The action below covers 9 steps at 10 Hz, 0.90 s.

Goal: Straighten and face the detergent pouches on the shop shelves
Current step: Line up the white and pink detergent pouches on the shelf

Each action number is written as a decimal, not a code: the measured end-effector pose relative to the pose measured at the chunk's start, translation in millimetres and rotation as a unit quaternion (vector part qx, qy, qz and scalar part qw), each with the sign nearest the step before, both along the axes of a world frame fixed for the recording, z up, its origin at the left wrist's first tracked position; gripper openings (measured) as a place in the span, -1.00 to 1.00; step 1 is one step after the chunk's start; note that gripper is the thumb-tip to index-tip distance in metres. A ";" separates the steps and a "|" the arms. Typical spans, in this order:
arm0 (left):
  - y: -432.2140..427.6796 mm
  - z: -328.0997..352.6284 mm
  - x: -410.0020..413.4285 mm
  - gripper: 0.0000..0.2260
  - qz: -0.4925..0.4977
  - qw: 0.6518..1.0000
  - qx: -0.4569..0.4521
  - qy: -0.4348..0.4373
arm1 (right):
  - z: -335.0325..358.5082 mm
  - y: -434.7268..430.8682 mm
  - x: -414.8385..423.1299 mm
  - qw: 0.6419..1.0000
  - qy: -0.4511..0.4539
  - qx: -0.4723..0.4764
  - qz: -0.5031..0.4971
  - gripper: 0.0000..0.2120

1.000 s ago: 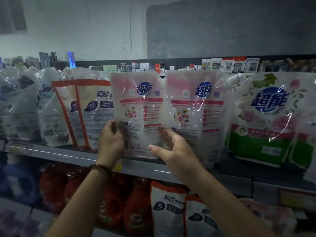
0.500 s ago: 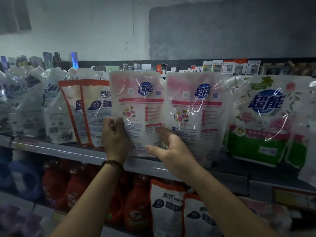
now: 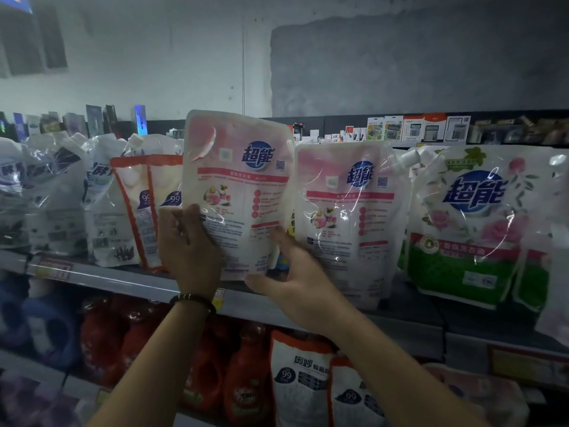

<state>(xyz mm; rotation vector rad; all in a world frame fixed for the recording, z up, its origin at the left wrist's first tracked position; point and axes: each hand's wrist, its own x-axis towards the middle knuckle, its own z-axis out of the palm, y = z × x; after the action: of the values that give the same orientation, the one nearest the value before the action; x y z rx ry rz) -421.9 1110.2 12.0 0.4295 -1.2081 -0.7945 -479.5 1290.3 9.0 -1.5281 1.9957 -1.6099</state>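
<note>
1. Shop shelf (image 3: 123,283), head view: pink pouch (image 3: 243,192) is held raised above its row, between orange-trimmed pouches (image 3: 144,208) on the left and second pink pouch (image 3: 348,223) on the right.
2. Left hand (image 3: 187,251) grips its left edge. Right hand (image 3: 295,282) holds the lower right corner, fingers partly hidden, probably pinching.
3. Step: facing this pouch. Next: lower it square, label outward.
4. Gap looks tight and neighbours' edges could snag. Open room is above only.

Head view, single, wide-angle: we look forward at the upper shelf (image 3: 123,281) from close in front, its rim across mid-frame, the wall (image 3: 154,57) above.
</note>
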 end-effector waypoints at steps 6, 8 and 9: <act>50.5 16.8 33.0 -0.75 -0.047 0.996 -0.030 0.073 | -4.1 23.7 28.4 0.972 0.189 -0.054 -0.127 0.09; 91.1 17.3 16.5 -0.74 -0.125 0.988 -0.047 0.072 | -7.6 58.8 17.8 0.938 0.252 -0.086 -0.224 0.07; 113.3 17.5 2.4 -0.74 -0.195 0.977 -0.018 0.087 | -12.2 78.9 8.3 0.919 0.274 -0.091 -0.267 0.09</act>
<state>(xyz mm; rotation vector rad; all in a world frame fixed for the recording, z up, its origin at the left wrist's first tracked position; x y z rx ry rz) -419.5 1223.5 29.4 0.0879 -1.1544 -1.1200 -471.2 1369.2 -3.2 -1.7555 2.8386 -1.7144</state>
